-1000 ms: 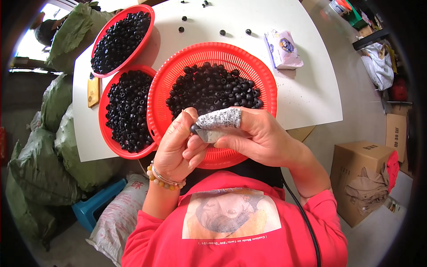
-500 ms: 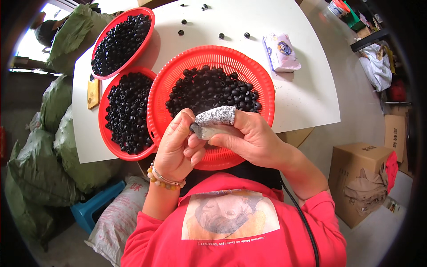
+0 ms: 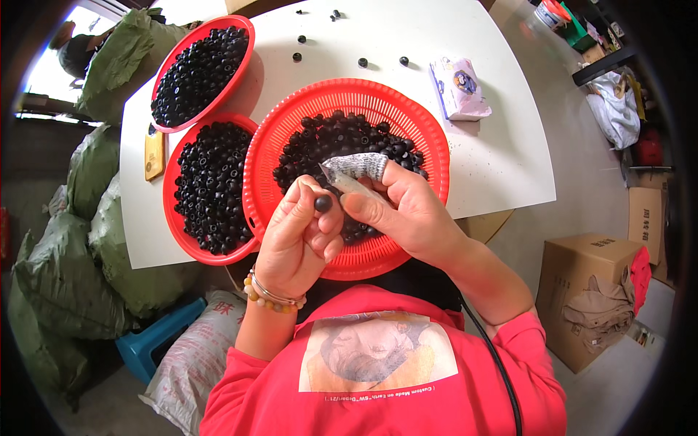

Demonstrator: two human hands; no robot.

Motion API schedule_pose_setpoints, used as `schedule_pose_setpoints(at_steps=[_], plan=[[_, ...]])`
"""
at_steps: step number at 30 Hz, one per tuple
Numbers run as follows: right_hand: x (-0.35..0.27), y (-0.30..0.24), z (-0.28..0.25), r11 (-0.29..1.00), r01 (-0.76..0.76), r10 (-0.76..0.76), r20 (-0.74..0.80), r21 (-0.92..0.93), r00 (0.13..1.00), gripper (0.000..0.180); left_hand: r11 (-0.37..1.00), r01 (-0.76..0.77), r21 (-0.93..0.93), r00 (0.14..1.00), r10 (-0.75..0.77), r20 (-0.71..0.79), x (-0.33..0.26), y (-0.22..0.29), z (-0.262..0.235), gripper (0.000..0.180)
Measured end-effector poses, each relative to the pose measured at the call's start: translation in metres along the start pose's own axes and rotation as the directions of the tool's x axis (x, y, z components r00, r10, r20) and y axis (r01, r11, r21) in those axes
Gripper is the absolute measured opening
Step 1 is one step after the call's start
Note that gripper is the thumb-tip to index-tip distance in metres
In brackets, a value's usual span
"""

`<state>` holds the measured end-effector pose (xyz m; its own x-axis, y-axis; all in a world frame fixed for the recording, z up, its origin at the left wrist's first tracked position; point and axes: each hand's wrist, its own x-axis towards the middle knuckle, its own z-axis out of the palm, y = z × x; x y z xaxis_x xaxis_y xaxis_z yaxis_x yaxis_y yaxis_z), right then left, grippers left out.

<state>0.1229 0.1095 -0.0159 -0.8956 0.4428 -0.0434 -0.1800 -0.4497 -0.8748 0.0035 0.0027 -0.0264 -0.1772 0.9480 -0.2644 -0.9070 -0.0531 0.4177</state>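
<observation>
My left hand [image 3: 302, 229] pinches a small black round piece [image 3: 323, 203] between thumb and fingers. Beside it, my right hand [image 3: 418, 218] is closed round a small pointed knife [image 3: 347, 182], whose tip points left, just above the piece and apart from it. A grey knitted finger cover [image 3: 360, 165] sits on my right index finger. Both hands are over the near side of a red slotted basket [image 3: 432, 131], which holds a heap of similar black pieces [image 3: 349, 138]. A beaded bracelet [image 3: 270, 299] is on my left wrist.
Two more red baskets of black pieces stand at left, one farther back [image 3: 251, 54], one nearer [image 3: 171, 218]. Several loose pieces lie at the white table's [image 3: 509, 160] far side. A tissue pack [image 3: 465, 91] is right; a yellow block [image 3: 153, 156] left. Green sacks [image 3: 65, 276] and a carton [image 3: 582, 283] flank the table.
The knife tip has moved up and away from the black piece. The piece now shows more fully at my left fingertips. The baskets look unchanged.
</observation>
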Motion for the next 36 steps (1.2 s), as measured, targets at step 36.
schedule_pose_setpoints(at_steps=[36], plan=[[-0.007, 0.005, -0.015, 0.871, 0.192, -0.285, -0.146, -0.452, 0.947, 0.033, 0.621, -0.401, 0.673, 0.607, 0.731, -0.313, -0.046, 0.100, -0.066, 0.022]])
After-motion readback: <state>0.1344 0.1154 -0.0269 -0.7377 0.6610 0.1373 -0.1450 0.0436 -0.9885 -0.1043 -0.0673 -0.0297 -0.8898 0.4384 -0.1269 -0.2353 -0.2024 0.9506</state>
